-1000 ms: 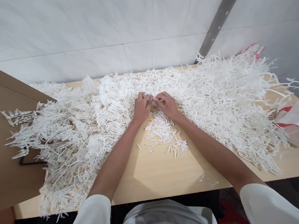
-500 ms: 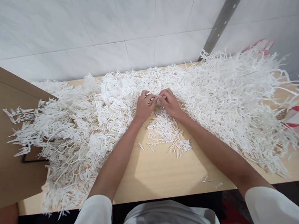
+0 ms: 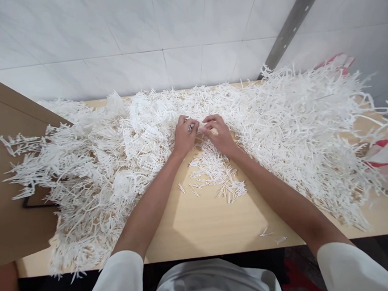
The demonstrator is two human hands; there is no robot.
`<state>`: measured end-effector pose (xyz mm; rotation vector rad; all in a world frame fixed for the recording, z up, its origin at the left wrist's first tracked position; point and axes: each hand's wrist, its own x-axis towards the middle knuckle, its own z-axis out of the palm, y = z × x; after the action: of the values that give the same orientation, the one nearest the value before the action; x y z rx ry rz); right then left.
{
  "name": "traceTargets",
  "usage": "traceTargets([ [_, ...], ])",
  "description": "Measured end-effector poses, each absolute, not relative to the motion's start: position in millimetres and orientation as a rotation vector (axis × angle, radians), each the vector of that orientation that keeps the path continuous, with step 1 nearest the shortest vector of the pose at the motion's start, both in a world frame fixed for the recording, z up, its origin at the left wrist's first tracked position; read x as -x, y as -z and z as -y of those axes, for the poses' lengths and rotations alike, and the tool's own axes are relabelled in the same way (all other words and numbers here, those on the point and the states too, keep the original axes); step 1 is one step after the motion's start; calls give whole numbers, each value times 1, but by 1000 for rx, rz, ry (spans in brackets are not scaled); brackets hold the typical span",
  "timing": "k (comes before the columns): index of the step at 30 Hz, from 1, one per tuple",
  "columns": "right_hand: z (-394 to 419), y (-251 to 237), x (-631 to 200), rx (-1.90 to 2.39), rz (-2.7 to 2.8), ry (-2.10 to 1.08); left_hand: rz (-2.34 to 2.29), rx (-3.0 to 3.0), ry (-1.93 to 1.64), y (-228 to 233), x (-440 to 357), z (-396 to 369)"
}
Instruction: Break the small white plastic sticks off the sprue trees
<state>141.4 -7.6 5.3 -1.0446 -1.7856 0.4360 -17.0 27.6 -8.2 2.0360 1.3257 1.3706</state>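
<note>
White strands [image 3: 281,138] beside each grip [image 3: 184,137] [image 3: 220,136]

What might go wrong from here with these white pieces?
The small loose pieces lie just in front of the left hand and right hand; they might get mixed into the branching heaps.
The left heap reaches the table's front edge, so strands could drop.
Stray bits near that edge might be brushed off.

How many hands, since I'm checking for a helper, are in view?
2: the left hand and right hand, close together at the small white pile's far end. No other hand shows.
</note>
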Motion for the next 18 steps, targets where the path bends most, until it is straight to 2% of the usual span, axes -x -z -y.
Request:
traceTargets([
  [5, -4, 2, -150, 1287, 1280, -471, -1304, -1956, -1407, 10, 15, -29],
  [12, -7, 4, -145, 1236, 1746, -474, -1252, -2071, -1366, 10, 16, -28],
  [18, -2, 0, -143, 1304, 1648, -485, -1304, -2077, -1319, 9, 14, -25],
])
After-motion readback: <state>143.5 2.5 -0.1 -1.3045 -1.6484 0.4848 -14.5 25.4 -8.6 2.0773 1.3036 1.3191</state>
